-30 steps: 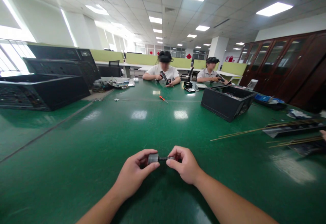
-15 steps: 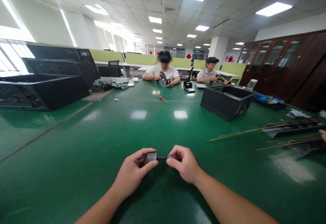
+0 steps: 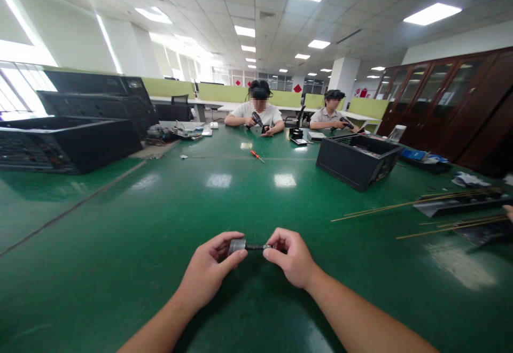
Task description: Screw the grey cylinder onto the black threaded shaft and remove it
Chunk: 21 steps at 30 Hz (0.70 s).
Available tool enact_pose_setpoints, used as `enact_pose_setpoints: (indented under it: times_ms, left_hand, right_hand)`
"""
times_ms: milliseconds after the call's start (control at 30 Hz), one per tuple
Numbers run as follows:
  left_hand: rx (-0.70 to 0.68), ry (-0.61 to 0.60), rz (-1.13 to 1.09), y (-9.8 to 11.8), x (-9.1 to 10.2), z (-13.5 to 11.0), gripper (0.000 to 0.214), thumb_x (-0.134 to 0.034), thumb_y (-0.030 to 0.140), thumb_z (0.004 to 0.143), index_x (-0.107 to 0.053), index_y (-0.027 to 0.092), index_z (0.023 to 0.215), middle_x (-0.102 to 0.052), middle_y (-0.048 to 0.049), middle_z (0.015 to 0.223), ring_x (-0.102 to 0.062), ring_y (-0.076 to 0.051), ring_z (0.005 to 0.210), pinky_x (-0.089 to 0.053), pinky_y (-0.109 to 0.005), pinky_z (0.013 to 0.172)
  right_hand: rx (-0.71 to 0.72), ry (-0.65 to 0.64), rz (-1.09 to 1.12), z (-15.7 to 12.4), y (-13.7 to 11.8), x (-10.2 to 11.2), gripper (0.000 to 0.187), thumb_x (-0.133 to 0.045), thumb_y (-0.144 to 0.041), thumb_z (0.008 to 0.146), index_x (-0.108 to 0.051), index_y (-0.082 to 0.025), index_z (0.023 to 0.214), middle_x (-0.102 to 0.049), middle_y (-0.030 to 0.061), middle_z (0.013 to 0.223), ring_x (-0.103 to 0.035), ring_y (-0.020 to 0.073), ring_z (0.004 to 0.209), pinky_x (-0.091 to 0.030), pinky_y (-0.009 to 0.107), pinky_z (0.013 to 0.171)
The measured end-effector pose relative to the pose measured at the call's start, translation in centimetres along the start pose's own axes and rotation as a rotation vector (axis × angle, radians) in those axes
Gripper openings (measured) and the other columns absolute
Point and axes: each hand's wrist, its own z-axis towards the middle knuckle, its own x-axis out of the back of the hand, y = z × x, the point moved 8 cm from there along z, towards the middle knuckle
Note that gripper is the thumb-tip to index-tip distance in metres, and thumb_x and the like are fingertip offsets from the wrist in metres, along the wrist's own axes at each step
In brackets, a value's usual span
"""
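Observation:
Between the thumb and fingers of my left hand [image 3: 210, 267] is a small grey metal cylinder [image 3: 237, 246] that looks like a small motor. A short dark cable [image 3: 254, 247] runs straight from its right end. At the cable's far end, my right hand [image 3: 290, 256] pinches a small plug-like end piece [image 3: 267, 246], mostly covered by the fingers. Both hands are closed and held just above the green tabletop [image 3: 256, 203], close to the near edge of the view.
An orange screwdriver [image 3: 257, 155] lies mid-table. Black computer cases stand at left [image 3: 72, 144] and right [image 3: 356, 160]. Thin brass-coloured rods [image 3: 377, 212] reach in from the right, near another person's hand [image 3: 508, 211]. Two people across the table hold power drills [image 3: 257, 119].
My hands keep the same grip, and the held pieces have hardly moved. At the right, one of the lower thin rods has slid slightly left.

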Motion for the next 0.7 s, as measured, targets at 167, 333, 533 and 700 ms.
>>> enact_pose_setpoints:
  times_ms: [167,333,533,700]
  left_hand:
    - [0.005,-0.002,-0.021,-0.14,0.02,0.02,0.040,-0.078,0.039,0.073,-0.068,0.016,0.104,-0.069,-0.0018,0.077,-0.060,-0.015,0.063,-0.049,-0.025,0.061]
    - [0.004,0.004,-0.030,-0.26,0.12,0.06,0.040,-0.078,0.039,0.074,-0.067,0.016,0.105,-0.069,-0.0012,0.076,-0.058,-0.014,0.061,-0.048,-0.024,0.059]
    - [-0.003,0.023,-0.024,0.07,0.21,-0.01,0.039,-0.078,0.039,0.073,-0.068,0.016,0.104,-0.069,-0.0017,0.074,-0.059,-0.015,0.059,-0.049,-0.025,0.058]
    - [-0.009,0.040,-0.025,0.29,0.35,0.03,0.038,-0.077,0.039,0.073,-0.070,0.016,0.102,-0.069,-0.0018,0.073,-0.058,-0.014,0.057,-0.049,-0.025,0.056]
  right_hand:
    - [-0.004,0.001,0.022,0.03,0.15,0.02,0.014,-0.071,-0.024,0.073,-0.059,-0.018,0.071,-0.050,-0.0048,0.060,-0.042,0.0105,0.055,-0.032,0.024,0.055]
    - [-0.005,0.004,0.029,0.03,0.18,0.03,0.014,-0.071,-0.024,0.073,-0.059,-0.017,0.071,-0.050,-0.0048,0.060,-0.042,0.0104,0.055,-0.031,0.024,0.055]
    - [-0.007,0.002,0.028,0.03,0.23,0.12,0.014,-0.071,-0.025,0.073,-0.059,-0.018,0.071,-0.051,-0.0049,0.061,-0.041,0.0103,0.055,-0.032,0.024,0.055]
    - [-0.007,0.005,0.038,0.05,0.20,0.15,0.014,-0.071,-0.024,0.072,-0.059,-0.018,0.071,-0.051,-0.0046,0.061,-0.042,0.0105,0.056,-0.032,0.024,0.055]
